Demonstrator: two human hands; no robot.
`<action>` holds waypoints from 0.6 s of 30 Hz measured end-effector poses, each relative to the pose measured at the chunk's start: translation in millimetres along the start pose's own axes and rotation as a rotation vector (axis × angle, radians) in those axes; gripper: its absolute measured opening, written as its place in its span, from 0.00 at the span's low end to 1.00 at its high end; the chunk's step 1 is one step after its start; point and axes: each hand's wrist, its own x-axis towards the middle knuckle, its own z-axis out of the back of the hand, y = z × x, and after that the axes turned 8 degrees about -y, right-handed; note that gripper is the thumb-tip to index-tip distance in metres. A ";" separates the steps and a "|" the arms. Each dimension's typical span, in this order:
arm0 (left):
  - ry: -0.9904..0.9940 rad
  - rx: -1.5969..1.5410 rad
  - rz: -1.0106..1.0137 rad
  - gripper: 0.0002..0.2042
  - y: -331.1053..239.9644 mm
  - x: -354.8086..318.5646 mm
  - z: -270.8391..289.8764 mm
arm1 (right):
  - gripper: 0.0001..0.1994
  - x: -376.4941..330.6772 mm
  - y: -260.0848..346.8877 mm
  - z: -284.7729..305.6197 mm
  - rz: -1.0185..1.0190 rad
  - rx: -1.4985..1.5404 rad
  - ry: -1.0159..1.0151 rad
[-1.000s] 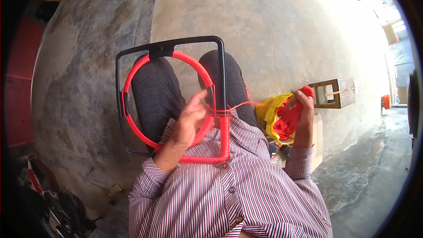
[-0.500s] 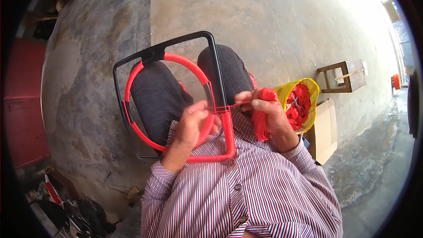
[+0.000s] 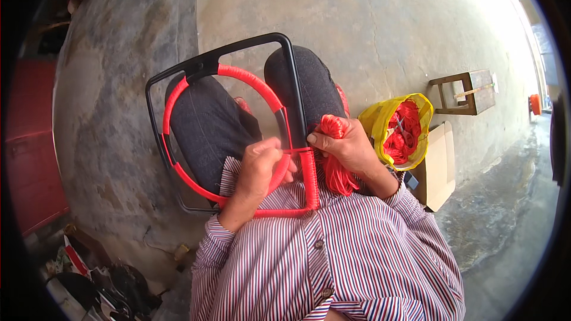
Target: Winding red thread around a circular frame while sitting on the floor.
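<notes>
A black frame [image 3: 295, 83] with a round inner ring lies across my thighs. Red cord is wound tightly around much of the ring [image 3: 250, 78] and along the lower right bar [image 3: 308, 178] of the frame. My left hand [image 3: 257, 166], slightly blurred, is closed inside the frame, pinching the red cord beside that bar. A short length of cord [image 3: 294, 150] crosses the bar at the top of the winding. Just right of the bar, my right hand [image 3: 352, 147] grips a skein of red cord [image 3: 339, 175], its loose strands hanging down below the fingers.
By my right knee stands a yellow bag [image 3: 372, 120] with more red cord [image 3: 405, 137] and scissors [image 3: 401, 125] in it. An open cardboard box [image 3: 439, 166] is behind it, and a small wooden stool [image 3: 473, 92] farther right. Assorted clutter [image 3: 113, 285] sits at the lower left.
My right hand has moved left, bringing the skein close to the frame's bar. The cord between my hands is shorter. My left hand stays at nearly the same place.
</notes>
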 end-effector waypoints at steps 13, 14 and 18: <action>0.074 -0.153 -0.021 0.07 12.0 1.9 5.4 | 0.08 -0.1 -5.9 2.2 0.039 -0.090 0.067; 0.070 -0.155 -0.023 0.07 11.4 -0.4 5.5 | 0.08 -0.8 -4.4 2.4 0.039 -0.090 0.072; 0.056 -0.133 -0.045 0.07 11.2 -2.5 6.0 | 0.05 -3.0 0.3 5.9 0.050 -0.154 0.147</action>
